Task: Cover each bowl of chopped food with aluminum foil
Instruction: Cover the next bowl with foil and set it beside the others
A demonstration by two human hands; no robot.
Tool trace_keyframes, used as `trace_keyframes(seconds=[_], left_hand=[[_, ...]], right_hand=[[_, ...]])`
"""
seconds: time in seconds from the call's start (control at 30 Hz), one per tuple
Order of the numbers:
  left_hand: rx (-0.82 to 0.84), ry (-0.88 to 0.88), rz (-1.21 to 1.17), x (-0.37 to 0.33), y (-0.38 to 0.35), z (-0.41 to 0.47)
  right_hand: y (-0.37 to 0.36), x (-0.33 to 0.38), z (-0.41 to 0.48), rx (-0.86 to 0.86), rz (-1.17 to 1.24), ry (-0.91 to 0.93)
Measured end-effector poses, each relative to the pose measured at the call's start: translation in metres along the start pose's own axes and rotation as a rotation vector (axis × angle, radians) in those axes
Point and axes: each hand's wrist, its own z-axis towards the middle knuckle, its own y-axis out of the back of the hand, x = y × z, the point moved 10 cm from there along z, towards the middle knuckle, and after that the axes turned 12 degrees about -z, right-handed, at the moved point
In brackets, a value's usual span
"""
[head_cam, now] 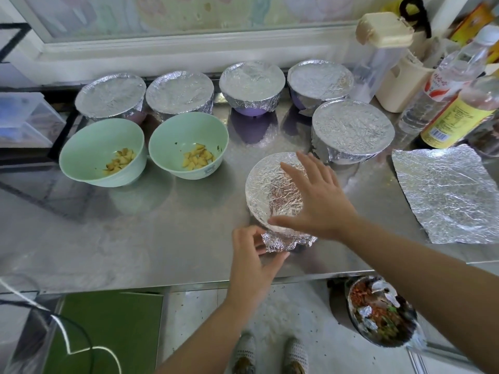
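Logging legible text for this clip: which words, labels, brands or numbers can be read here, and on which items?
No text reads clearly.
Clear bottle: red and white label, script too blurred to read.
Dark bottle: yellow label with fine print and a barcode, too small to read.
Orange box: print blurred, unreadable.

Left hand [252, 261]: bare on my feed, slim fingers.
Right hand [316, 201]: bare as well, with all five fingers in my view.
Left forearm [205, 333]: uncovered all the way to the bottom edge of my picture.
Right forearm [418, 268]: uncovered too, out to the right edge.
Left shoe [244, 353]: whitish upper dotted with small holes like mesh — darker and brownish toward the toe.
Right shoe [295, 353]: same pale perforated upper, same darker toe — too blurred for me to tell more.
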Motion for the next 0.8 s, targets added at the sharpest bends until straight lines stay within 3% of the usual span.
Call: trace_keyframes(seconds=[0.13,0.23,0.5,0.63,0.8], left_hand=[[-0.062,0.038,-0.027,0.008,-0.008,0.003],[-0.078,0.110,-0.034,0.010,-0.007,0.006],[-0.080,0.203,-0.081,0.009,0.010,0.019],[-0.003,0.245,-0.083,0.004,0.014,0.027],[0.024,0.399,-0.167,0.012,0.015,0.028]], right_hand=[[-0.010,0.002,0.029,0.233,-0.090,-0.039],[-0.017,0.004,0.036,0.312,-0.126,-0.063],[-0.017,0.008,0.036,0.365,-0.124,-0.086],[-0.018,0.008,0.035,0.371,-0.130,-0.084],[-0.019,0.008,0.034,0.374,-0.130,-0.076]])
